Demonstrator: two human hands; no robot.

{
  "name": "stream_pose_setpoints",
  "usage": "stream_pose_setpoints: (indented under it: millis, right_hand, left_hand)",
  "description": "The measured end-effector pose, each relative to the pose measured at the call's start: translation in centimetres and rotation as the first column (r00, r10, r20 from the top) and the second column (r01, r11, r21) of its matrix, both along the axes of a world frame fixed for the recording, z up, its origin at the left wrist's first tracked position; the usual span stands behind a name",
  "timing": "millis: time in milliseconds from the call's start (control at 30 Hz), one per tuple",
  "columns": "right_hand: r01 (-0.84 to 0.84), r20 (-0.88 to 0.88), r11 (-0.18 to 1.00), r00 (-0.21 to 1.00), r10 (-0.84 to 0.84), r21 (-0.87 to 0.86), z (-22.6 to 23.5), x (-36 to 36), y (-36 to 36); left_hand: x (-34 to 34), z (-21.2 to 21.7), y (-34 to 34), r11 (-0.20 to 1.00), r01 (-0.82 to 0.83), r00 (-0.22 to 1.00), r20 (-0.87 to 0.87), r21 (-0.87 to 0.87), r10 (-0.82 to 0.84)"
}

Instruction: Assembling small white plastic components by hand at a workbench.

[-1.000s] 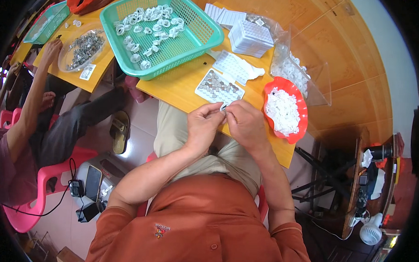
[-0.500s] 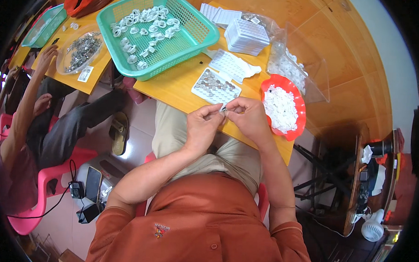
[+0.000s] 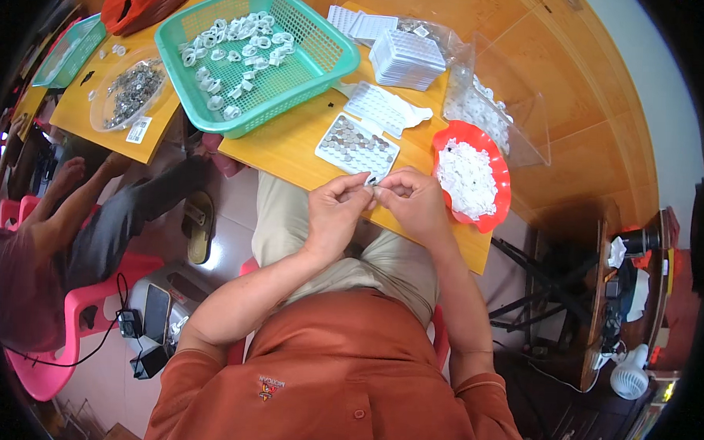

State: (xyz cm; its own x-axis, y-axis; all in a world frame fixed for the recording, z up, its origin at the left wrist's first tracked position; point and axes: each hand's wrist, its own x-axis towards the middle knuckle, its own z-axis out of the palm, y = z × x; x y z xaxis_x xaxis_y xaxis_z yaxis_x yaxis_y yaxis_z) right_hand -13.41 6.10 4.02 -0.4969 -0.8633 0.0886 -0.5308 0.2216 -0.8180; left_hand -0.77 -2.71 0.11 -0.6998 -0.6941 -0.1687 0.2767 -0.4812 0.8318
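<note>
Close to the table's near edge, my left hand (image 3: 338, 212) pinches a small white plastic piece (image 3: 372, 178) with a dark spot in it, between thumb and forefinger. My right hand (image 3: 417, 207) is closed on the same piece from the right, its thumb and forefinger pressed together there. The fingertips cover much of the piece. Just beyond my hands lies a white tray (image 3: 328, 152) of small round dimples, with many silvery discs (image 3: 353, 136) scattered on it. A second white dimpled tray (image 3: 381, 108) sits behind it, partly under a torn white sheet.
A green basket (image 3: 251, 122) of white ring-shaped pieces stands far left. Behind the trays is a tray stack (image 3: 406, 60), beside a clear bag (image 3: 480, 116) of white pieces. A red scalloped bowl (image 3: 501, 200) of small white parts stands right. A co-worker sits left, near a tub (image 3: 131, 96) of metal parts.
The view has shifted slightly. My fingers have turned the white piece a little, and more of it shows. The co-worker's hand has drawn back from the tub toward the lap.
</note>
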Motion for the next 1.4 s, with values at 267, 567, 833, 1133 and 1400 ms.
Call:
stream_pose_setpoints:
  millis: [267, 567, 833, 1133, 1400]
  right_hand:
    - [0.137, 0.452, 0.988, 0.887, -0.092, -0.066, 0.2, 1.5, 0.2]
    - [0.216, 0.704, 0.972, 0.705, -0.089, -0.094, -0.3, 1.1, 0.8]
    - [0.191, 0.733, 0.967, 0.680, -0.009, -0.166, -0.1, 1.2, 1.1]
    - [0.203, 0.713, 0.962, 0.701, -0.013, -0.182, -0.1, 1.2, 1.5]
    - [0.218, 0.718, 0.953, 0.697, 0.001, -0.213, 0.0, 1.2, 1.7]
  left_hand:
    - [0.0, 0.0, 0.2, 1.000, 0.008, 0.999, -0.033, 0.016, -0.008]
    - [0.0, 0.4, 0.2, 0.999, 0.014, 0.998, -0.068, 0.043, -0.011]
    - [0.1, 0.8, 0.0, 0.990, 0.039, 0.996, -0.088, 0.133, -0.028]
    - [0.0, 0.6, -0.3, 0.969, 0.113, 0.988, -0.129, 0.218, -0.086]
    - [-0.1, 0.4, -0.6, 0.943, 0.188, 0.969, -0.208, 0.276, -0.132]
